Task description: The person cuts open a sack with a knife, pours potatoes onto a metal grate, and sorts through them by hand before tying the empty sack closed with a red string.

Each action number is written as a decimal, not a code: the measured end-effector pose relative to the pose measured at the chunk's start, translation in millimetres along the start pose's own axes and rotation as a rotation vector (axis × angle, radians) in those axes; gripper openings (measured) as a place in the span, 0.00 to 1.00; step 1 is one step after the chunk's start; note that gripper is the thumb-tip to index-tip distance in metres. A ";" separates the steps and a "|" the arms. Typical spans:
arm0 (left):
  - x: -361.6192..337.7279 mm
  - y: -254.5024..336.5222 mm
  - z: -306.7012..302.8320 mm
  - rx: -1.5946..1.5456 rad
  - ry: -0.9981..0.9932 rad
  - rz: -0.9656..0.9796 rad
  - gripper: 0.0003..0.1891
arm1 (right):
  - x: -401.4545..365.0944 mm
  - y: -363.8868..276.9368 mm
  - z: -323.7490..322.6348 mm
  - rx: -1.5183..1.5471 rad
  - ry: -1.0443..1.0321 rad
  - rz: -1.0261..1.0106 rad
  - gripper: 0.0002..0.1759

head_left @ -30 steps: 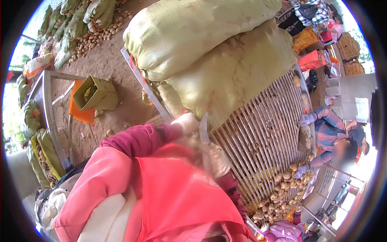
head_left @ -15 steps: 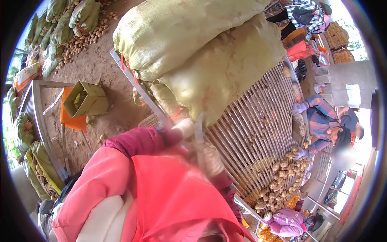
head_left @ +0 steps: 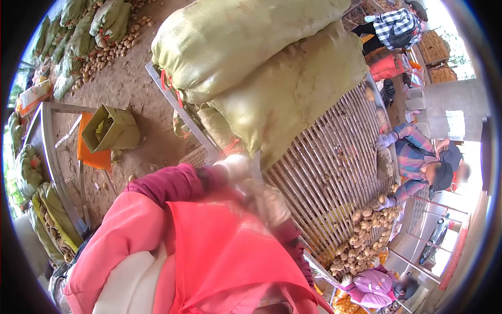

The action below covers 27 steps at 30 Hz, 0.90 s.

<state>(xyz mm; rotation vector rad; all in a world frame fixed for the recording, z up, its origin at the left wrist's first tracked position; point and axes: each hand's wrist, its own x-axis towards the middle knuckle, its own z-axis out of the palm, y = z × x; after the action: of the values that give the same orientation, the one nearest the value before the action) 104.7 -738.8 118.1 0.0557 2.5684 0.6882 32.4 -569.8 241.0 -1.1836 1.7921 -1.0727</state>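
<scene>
A large green woven sack (head_left: 293, 89) lies on the slatted metal table (head_left: 327, 152), its near corner drooping toward my hands. My left hand (head_left: 236, 166), in a pale glove, is closed at that corner, seemingly gripping the sack; its fingers are partly hidden. Close beside it, my right hand (head_left: 274, 205), in a dirty pale glove, is low at the table's near edge. Motion blur smears its fingers. A pale strip shows between the hands, too blurred to name.
Another full sack (head_left: 230, 44) lies behind. Potatoes (head_left: 361, 240) cover the table's right end, where a person in a checked shirt (head_left: 410, 162) and one in a pink jacket (head_left: 371, 288) work. A yellowish box (head_left: 117, 128) stands at left near a metal frame (head_left: 55, 152).
My left hand has shifted slightly left and my right hand stays low near the table edge. The checked-shirt person's lower hand has moved slightly. The sacks look nearly unchanged.
</scene>
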 end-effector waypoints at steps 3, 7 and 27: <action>-10.5 2.5 -15.7 -0.004 -0.017 0.052 0.22 | 8.9 3.7 6.6 0.609 0.037 0.554 0.15; 4.3 1.3 -9.3 -0.210 -0.035 -0.206 0.07 | 23.0 -4.8 6.6 1.085 0.109 0.929 0.07; 8.1 -3.6 -19.4 -0.275 -0.189 -0.134 0.32 | 34.0 4.3 14.0 0.742 0.311 0.569 0.08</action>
<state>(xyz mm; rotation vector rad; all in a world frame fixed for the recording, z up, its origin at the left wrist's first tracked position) 88.9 -749.6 127.6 -0.1336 2.2546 0.9297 32.7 -604.2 227.4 -0.0577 1.5633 -1.4185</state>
